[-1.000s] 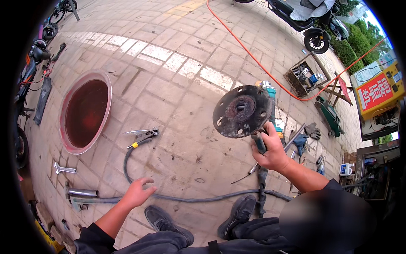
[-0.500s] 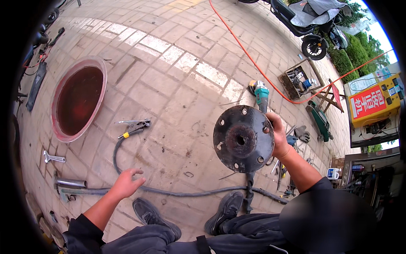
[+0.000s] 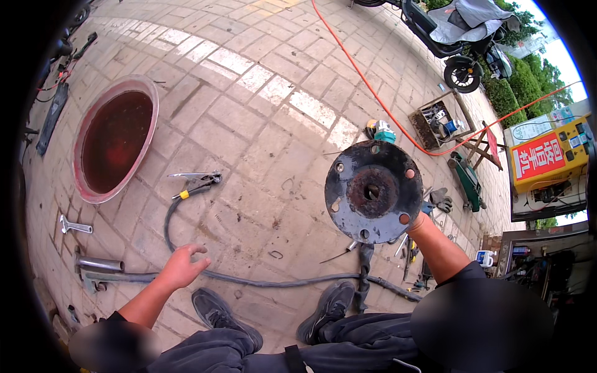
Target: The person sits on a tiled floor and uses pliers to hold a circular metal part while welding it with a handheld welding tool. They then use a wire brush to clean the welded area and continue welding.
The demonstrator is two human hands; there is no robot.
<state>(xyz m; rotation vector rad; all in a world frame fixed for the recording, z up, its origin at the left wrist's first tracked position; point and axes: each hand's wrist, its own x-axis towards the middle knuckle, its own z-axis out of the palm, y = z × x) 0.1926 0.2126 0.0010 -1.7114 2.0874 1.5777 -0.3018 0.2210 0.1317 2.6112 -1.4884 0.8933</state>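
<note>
The right hand (image 3: 423, 225), mostly hidden, grips the black disc (image 3: 359, 200) from behind, at 2 o'clock from the left hand (image 3: 183, 266), which hangs half spread, loosely curled, near the grey cable (image 3: 280, 284).

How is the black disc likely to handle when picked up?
The black disc looks metal, so probably stiff and fairly heavy. Its glossy face may be slippery, and its round rim could let it roll on edge.
</note>
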